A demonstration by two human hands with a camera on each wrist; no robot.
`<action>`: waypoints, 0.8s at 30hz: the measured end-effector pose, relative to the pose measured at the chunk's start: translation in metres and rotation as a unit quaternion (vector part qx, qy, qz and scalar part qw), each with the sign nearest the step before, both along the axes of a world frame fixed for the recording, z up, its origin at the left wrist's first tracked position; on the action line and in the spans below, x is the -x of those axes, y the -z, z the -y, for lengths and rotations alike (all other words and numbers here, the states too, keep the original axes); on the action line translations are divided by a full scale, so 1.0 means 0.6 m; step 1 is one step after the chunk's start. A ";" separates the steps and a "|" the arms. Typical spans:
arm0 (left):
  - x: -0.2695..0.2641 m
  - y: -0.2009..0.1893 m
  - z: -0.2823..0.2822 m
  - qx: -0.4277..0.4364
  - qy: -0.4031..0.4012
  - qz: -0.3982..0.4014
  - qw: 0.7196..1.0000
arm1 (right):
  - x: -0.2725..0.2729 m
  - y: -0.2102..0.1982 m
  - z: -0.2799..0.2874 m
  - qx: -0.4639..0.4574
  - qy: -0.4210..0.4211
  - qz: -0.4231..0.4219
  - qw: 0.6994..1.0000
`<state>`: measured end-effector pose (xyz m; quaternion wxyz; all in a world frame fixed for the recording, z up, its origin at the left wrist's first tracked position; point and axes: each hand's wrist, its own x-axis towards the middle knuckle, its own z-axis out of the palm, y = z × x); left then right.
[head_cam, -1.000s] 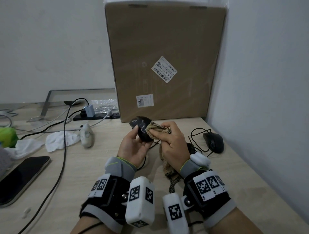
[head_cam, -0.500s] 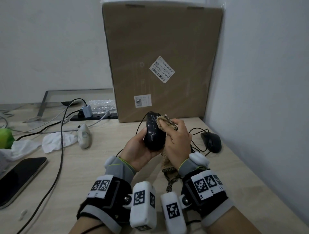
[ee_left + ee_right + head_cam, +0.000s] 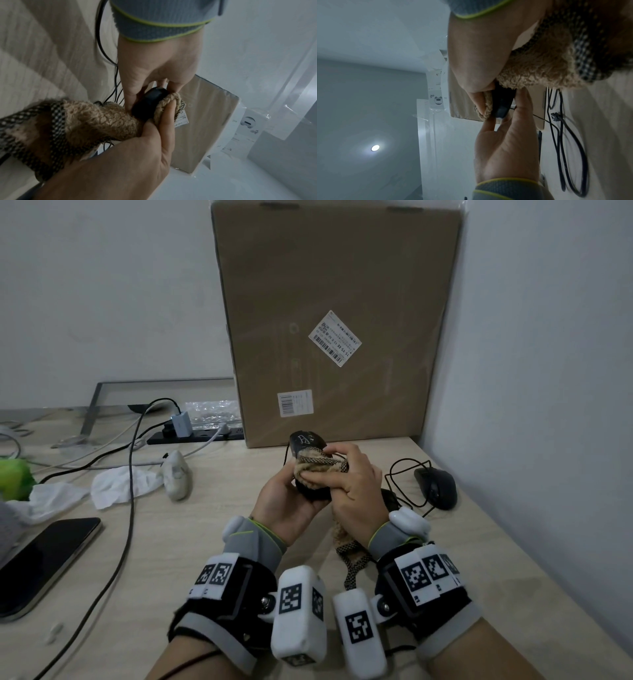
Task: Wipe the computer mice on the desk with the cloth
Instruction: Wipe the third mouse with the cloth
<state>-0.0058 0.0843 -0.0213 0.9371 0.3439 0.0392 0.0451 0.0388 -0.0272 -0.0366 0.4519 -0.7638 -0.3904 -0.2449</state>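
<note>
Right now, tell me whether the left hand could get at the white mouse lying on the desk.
Probably not yet: the left hand grips the black corded mouse. The white mouse lies unobstructed beside it.

held mouse [image 3: 306,444]: black, with thin pale line markings on top
cloth [image 3: 317,469]: fuzzy tan, edged in a black-and-white woven check
second mouse [image 3: 435,483]: plain black, far right, black cable too
third mouse [image 3: 176,479]: off-white, kinda grubby grey patches
desk [image 3: 205,542]: pale wood grain
cardboard box [image 3: 335,302]: brown, two white barcode labels
phone [image 3: 37,559]: glossy black screen, silver rim
wristbands [image 3: 251,542]: grey with lime green trim
wrist rigs [image 3: 298,611]: white and black, black-and-white square markers
tissue [image 3: 120,486]: white
blob at far left [image 3: 15,479]: bright green
walls [image 3: 102,285]: pale grey-white
</note>
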 end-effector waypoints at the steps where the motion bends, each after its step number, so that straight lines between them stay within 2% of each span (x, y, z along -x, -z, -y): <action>1: 0.000 0.000 -0.002 0.010 -0.005 -0.001 1.000 | 0.000 0.001 0.000 -0.001 -0.006 -0.001 1.000; 6: -0.005 0.002 -0.011 0.035 -0.015 -0.007 0.999 | -0.001 -0.001 0.001 -0.031 0.005 0.000 0.999; 10: -0.005 0.004 -0.012 0.016 0.007 0.002 1.000 | -0.003 -0.003 0.005 -0.086 0.048 -0.011 0.995; 14: -0.005 0.013 -0.015 -0.024 0.031 0.002 0.999 | -0.002 -0.004 0.004 -0.061 0.077 -0.021 0.995; 18: -0.005 0.016 -0.013 -0.070 0.019 0.014 0.997 | 0.002 -0.005 0.001 -0.030 0.038 -0.011 0.999; 21: -0.003 0.014 -0.008 -0.084 -0.005 0.038 0.996 | 0.004 -0.005 0.000 -0.056 0.004 -0.013 0.998; 24: -0.003 0.014 -0.012 -0.062 -0.027 0.024 0.997 | -0.003 0.001 -0.003 -0.088 -0.034 -0.012 0.995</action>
